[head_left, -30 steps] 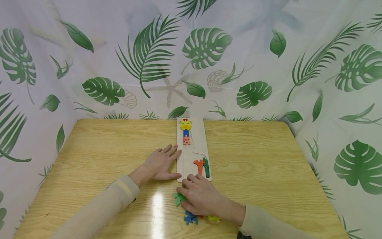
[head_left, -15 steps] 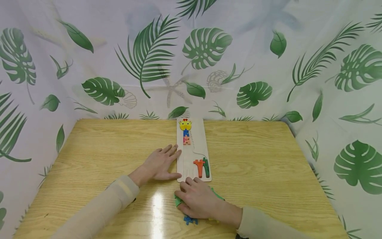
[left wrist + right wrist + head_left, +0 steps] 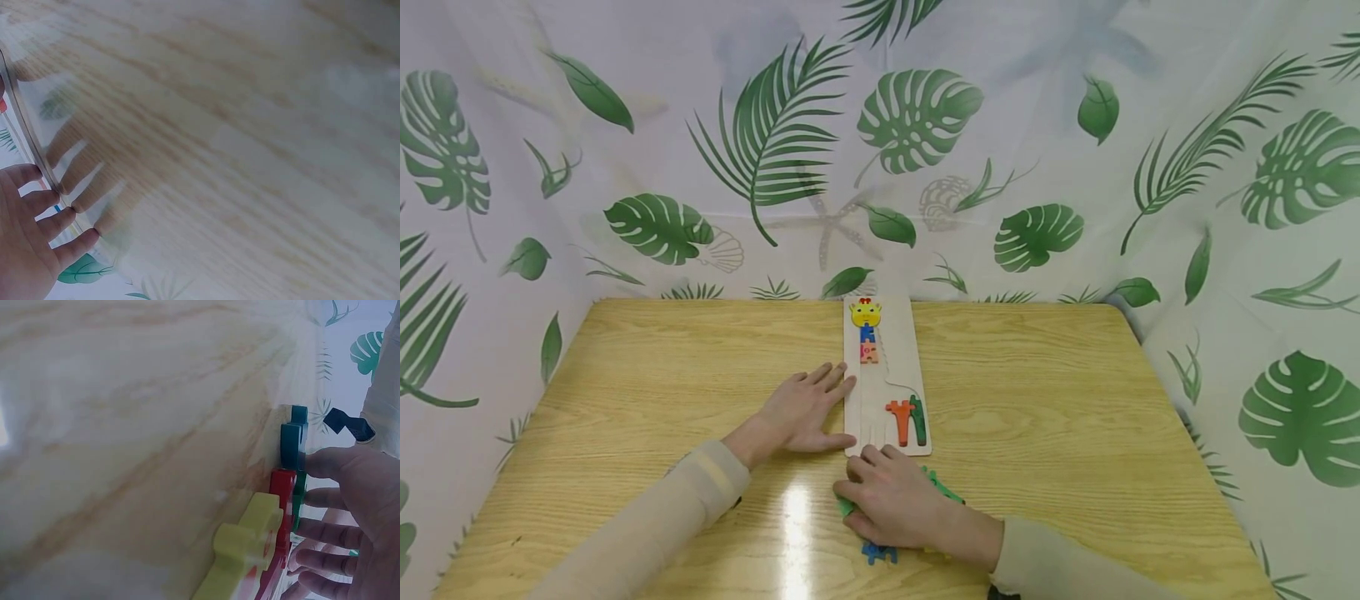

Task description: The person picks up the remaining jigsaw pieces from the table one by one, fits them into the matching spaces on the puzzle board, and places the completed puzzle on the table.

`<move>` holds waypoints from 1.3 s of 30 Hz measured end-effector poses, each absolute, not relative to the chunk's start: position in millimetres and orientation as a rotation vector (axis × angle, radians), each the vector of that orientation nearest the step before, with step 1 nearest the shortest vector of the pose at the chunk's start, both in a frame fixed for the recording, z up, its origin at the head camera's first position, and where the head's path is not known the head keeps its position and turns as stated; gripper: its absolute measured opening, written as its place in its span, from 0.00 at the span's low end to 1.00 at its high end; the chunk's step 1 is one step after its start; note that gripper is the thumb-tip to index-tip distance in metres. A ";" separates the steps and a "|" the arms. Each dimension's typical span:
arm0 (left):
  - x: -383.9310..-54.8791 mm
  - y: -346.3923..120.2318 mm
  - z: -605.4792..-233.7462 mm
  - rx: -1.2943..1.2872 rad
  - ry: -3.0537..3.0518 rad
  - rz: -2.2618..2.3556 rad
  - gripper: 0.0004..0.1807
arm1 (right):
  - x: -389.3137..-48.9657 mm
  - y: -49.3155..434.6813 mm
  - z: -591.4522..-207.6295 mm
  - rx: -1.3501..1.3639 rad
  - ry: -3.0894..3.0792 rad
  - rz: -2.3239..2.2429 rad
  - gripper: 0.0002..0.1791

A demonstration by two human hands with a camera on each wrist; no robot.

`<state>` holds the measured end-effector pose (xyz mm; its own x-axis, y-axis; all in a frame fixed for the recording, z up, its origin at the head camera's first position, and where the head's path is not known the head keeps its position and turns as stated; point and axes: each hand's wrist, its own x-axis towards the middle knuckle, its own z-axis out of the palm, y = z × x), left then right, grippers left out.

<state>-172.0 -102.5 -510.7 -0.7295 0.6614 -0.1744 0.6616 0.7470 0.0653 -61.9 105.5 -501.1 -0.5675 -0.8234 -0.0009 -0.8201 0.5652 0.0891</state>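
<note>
A pale wooden puzzle board [image 3: 898, 350] lies lengthwise on the table. Set in it are a yellow giraffe head [image 3: 866, 314], blue and pink neck pieces [image 3: 868, 352], an orange leg piece [image 3: 902, 422] and a dark green one [image 3: 918, 421]. My left hand [image 3: 801, 410] rests with fingers spread, its fingertips and thumb at the board's left edge. Just in front of the board, my right hand [image 3: 895, 500] holds a green puzzle piece [image 3: 846, 506] between thumb and fingers, covering most of it. The right wrist view shows green [image 3: 299, 494] by those fingers.
Under and around the right hand lie loose pieces: a blue one [image 3: 878, 552], another green one [image 3: 951, 490], and, in the right wrist view, a red one [image 3: 284, 487] and a yellow one [image 3: 247, 544]. A leaf-print cloth [image 3: 955, 242] hangs behind the wooden table [image 3: 1037, 400].
My right hand has shifted slightly left and closed over the green piece, uncovering another green piece on its right and the foot of the orange leg. The left hand has stayed put.
</note>
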 end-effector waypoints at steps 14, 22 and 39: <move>-169.5 -102.0 -510.5 1.060 2.753 -0.010 0.54 | -70.8 114.3 -496.3 1.691 -2.715 -0.091 0.19; -168.4 -101.6 -510.7 1.064 2.760 0.007 0.54 | -72.0 117.5 -498.0 1.739 -2.701 -0.013 0.20; -168.8 -98.9 -511.8 1.042 2.763 0.000 0.54 | -62.5 122.7 -502.3 1.373 -2.758 -0.032 0.32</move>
<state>-168.8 -98.9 -511.8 -0.7356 0.6543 -0.1756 0.6543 0.7533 0.0665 -62.5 122.7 -502.3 -0.6013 -0.7977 0.0449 -0.7965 0.6029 0.0454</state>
